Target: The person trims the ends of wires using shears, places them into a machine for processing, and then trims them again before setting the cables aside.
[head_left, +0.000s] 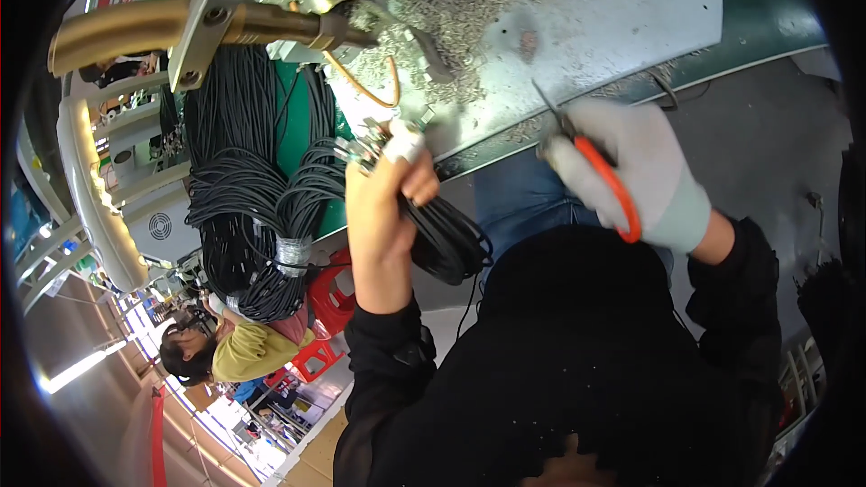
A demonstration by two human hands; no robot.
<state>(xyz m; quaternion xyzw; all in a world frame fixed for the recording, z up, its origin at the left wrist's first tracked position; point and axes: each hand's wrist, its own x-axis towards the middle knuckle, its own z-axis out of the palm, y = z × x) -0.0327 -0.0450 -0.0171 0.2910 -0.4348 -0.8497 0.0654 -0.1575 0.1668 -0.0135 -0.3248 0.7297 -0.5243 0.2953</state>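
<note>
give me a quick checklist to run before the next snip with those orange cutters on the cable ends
1. Left hand grips the black cable bundle with its metal-tipped ends sticking up: ok.
2. Right hand, in a white glove, holds the orange-handled cutters: ok.
3. Cutter blades closed or open: cannot tell, they look thin and blurred.
4. Cutters are apart from the cable ends, not yet lined up: not ok.
5. Left fingertip wears white tape, the rest of the hand is bare: cannot tell if enough.
6. Grey worktop is littered with small metal scraps: not ok.
</note>
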